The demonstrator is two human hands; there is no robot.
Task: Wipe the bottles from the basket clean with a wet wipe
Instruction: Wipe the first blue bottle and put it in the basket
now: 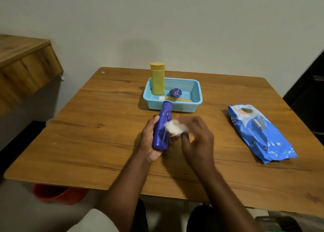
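Note:
My left hand (149, 140) grips a tall blue bottle (162, 126) above the middle of the wooden table (87, 135), its neck pointing toward the basket. My right hand (196, 137), blurred by motion, pinches a crumpled white wet wipe (174, 127) against the bottle's right side. Behind them stands a light blue mesh basket (194, 98). In it a yellow bottle (157, 78) stands upright at the left, a small blue bottle (175, 92) lies on its side, and a flat yellowish tube (175, 99) lies along the front wall.
A blue pack of wet wipes (259, 131) lies on the table's right side. A wooden cabinet (24, 65) hangs at the left wall. An orange-red bucket (57, 193) sits on the floor under the table's left front edge. My knees show below the near edge.

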